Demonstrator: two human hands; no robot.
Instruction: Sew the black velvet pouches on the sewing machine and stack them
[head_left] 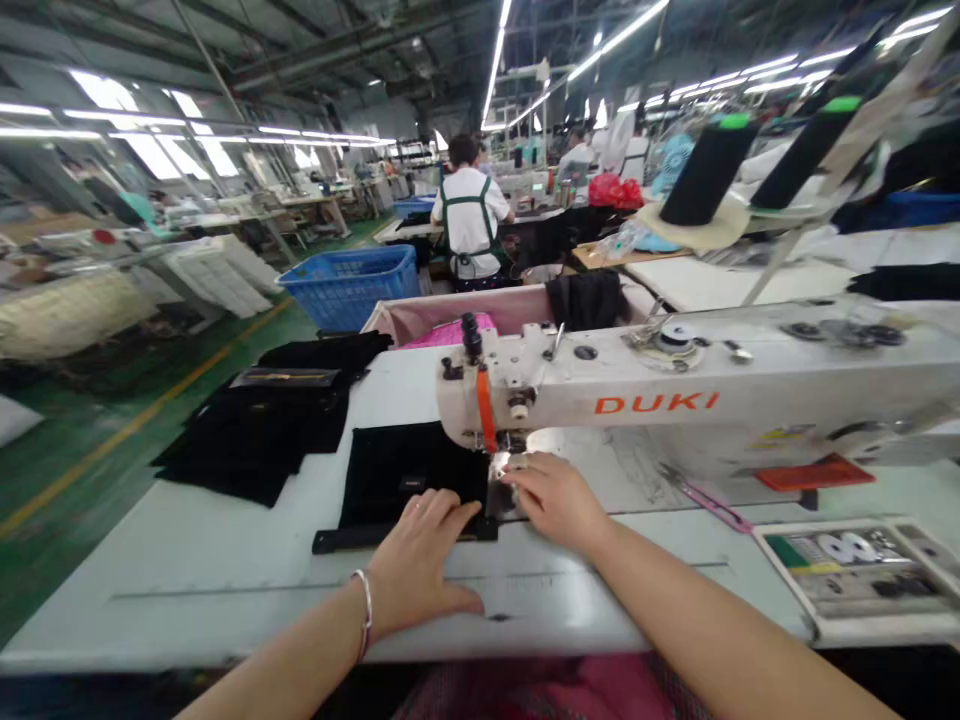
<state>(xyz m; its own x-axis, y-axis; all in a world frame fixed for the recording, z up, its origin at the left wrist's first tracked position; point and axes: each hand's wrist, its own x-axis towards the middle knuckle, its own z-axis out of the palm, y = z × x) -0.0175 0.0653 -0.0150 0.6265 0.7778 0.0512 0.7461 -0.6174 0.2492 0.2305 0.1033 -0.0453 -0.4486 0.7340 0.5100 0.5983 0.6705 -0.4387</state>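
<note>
A black fabric panel (390, 460) with a small dark label lies flat on the table, left of the sewing machine's (660, 400) needle. Along its near edge runs a black strip (352, 540). My left hand (420, 560) rests on the panel's lower right part and the strip, fingers laid out and thumb spread. At the lit presser foot (498, 468) is my right hand (555, 500), its fingers bent together; whatever is between the fingertips is too small to make out. The panel's right edge reaches the needle area.
Stacked black pieces (277, 410), one with a zipper-like strip, lie at the table's left edge. Pink-handled scissors (716, 508), a red pad (814, 474) and a tray of bobbins (780, 580) sit to the right. Behind are a pink-lined bin (390, 318), a blue basket (352, 285) and a co-worker (471, 215).
</note>
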